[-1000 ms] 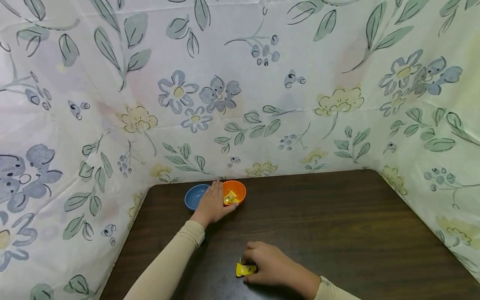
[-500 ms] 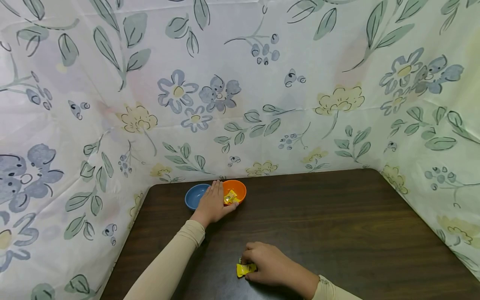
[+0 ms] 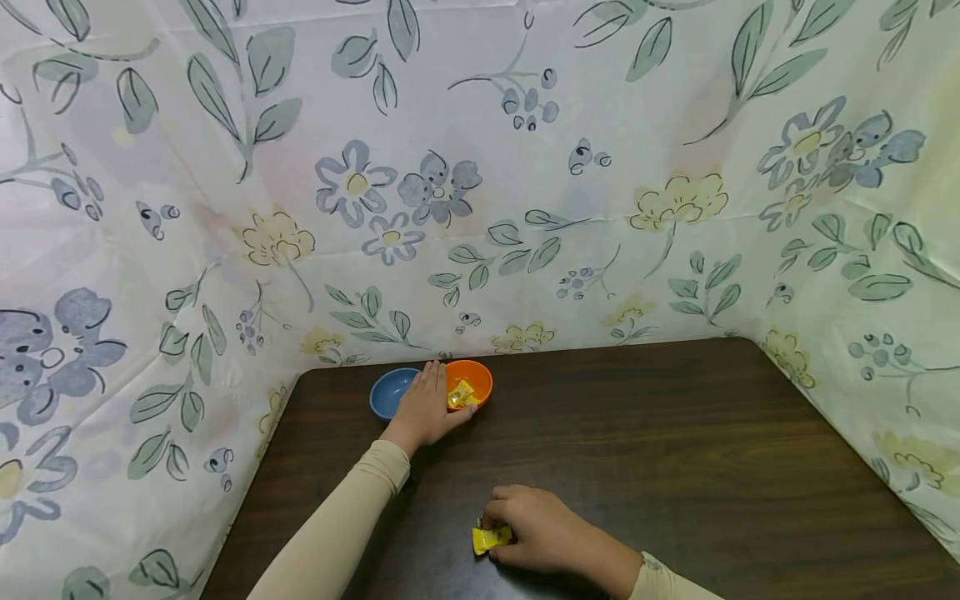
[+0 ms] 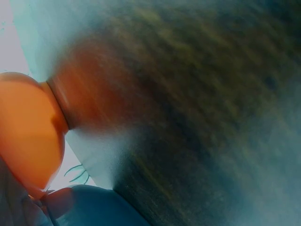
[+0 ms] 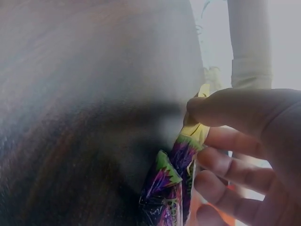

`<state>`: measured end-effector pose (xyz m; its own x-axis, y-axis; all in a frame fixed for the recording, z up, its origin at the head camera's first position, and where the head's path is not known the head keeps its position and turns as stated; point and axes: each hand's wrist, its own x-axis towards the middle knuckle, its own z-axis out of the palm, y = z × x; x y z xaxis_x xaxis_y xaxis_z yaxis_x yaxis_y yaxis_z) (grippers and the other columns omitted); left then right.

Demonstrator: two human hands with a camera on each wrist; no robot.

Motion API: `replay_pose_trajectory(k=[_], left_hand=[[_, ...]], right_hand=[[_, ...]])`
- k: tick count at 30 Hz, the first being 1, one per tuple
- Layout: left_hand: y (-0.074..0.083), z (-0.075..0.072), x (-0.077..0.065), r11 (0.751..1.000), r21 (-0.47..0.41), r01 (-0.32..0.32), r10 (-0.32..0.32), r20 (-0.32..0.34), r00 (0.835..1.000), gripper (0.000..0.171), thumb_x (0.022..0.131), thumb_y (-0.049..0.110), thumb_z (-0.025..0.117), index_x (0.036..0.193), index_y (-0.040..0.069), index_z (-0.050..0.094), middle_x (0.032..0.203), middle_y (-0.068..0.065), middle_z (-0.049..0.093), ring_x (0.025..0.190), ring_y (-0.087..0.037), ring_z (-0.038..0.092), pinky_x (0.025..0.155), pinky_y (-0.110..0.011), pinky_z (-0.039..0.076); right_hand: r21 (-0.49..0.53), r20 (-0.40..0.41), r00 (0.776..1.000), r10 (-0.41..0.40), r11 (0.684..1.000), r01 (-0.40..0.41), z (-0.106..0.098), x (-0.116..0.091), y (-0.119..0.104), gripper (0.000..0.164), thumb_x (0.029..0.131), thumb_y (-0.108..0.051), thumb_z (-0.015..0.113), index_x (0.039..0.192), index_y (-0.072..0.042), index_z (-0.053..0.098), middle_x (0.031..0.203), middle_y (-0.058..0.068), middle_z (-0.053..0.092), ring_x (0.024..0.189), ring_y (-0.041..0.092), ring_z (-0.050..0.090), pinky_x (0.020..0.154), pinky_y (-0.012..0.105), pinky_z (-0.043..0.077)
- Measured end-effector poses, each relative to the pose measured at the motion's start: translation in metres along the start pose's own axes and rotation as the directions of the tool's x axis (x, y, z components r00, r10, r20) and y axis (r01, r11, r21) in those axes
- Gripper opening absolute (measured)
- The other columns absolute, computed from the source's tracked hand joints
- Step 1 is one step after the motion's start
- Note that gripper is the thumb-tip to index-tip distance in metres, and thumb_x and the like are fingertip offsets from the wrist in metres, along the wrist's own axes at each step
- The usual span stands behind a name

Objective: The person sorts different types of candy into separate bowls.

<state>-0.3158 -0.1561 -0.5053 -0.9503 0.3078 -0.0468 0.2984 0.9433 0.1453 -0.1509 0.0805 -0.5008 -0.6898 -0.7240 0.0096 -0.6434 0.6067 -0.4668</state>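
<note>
My left hand (image 3: 422,410) lies across the gap between a blue bowl (image 3: 385,395) and an orange bowl (image 3: 482,385), its fingers straight and its thumb along the orange bowl's near side. Yellow-wrapped candies (image 3: 460,393) sit inside the orange bowl. Nearer the front, my right hand (image 3: 540,529) pinches a yellow-wrapped candy (image 3: 488,540) between thumb and fingers, low over the table. In the right wrist view, purple and green candy wrappers (image 5: 162,181) show just beside the curled fingertips, below the yellow wrapper (image 5: 192,129); the hand hides them in the head view.
A dark wood-grain table (image 3: 675,450) spreads under both hands. Floral cloth (image 3: 525,167) hangs behind it and along both sides. In the left wrist view the orange bowl (image 4: 30,127) and blue bowl (image 4: 94,207) stand side by side, with the orange one reflected in the tabletop.
Almost nothing differs. The right hand and the yellow candy shift very slightly, while the left hand stays at the bowls.
</note>
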Motion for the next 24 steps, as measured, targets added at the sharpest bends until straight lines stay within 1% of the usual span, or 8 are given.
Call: replay_pose_trajectory(k=[5, 13, 19, 24], left_hand=[[0.0015, -0.0023, -0.0021, 1.000, 0.001, -0.011, 0.011, -0.011, 1.000, 0.110, 0.099, 0.080, 0.042, 0.167, -0.005, 0.021, 0.176, -0.023, 0.020, 0.165, -0.038, 0.020, 0.135, -0.050, 0.018], [0.0000, 0.0001, -0.0006, 1.000, 0.001, -0.008, 0.008, -0.008, 1.000, 0.111, 0.098, 0.080, 0.042, 0.167, -0.005, 0.020, 0.176, -0.023, 0.020, 0.165, -0.039, 0.020, 0.135, -0.051, 0.019], [0.0007, -0.0008, -0.0002, 1.000, 0.002, -0.005, 0.005, -0.009, 1.000, 0.111, 0.098, 0.081, 0.041, 0.167, -0.004, 0.020, 0.176, -0.022, 0.020, 0.165, -0.038, 0.019, 0.135, -0.050, 0.018], [0.0007, -0.0013, 0.0000, 1.000, -0.002, -0.004, 0.004, -0.007, 1.000, 0.111, 0.098, 0.081, 0.041, 0.168, -0.004, 0.019, 0.177, -0.022, 0.019, 0.165, -0.038, 0.019, 0.135, -0.050, 0.018]], right_hand=[[0.025, -0.017, 1.000, -0.013, 1.000, 0.014, -0.0007, -0.0018, 0.0019, 0.017, 0.092, -0.035, 0.084, 0.105, -0.030, 0.075, 0.096, -0.020, 0.061, 0.077, -0.007, 0.050, 0.064, 0.015, 0.046], [0.053, -0.041, 0.999, -0.027, 0.998, 0.029, -0.0022, -0.0047, 0.0043, 0.017, 0.094, -0.037, 0.082, 0.107, -0.030, 0.073, 0.103, -0.020, 0.065, 0.085, -0.008, 0.057, 0.069, 0.016, 0.051], [0.077, -0.040, 0.999, -0.003, 0.997, 0.006, -0.0061, -0.0043, 0.0067, 0.017, 0.095, -0.036, 0.081, 0.108, -0.030, 0.073, 0.104, -0.019, 0.065, 0.086, -0.007, 0.058, 0.069, 0.017, 0.051], [0.069, -0.055, 0.998, -0.002, 0.998, 0.005, -0.0080, -0.0049, 0.0092, 0.015, 0.095, -0.036, 0.081, 0.106, -0.030, 0.072, 0.103, -0.019, 0.064, 0.083, -0.006, 0.057, 0.067, 0.017, 0.050]])
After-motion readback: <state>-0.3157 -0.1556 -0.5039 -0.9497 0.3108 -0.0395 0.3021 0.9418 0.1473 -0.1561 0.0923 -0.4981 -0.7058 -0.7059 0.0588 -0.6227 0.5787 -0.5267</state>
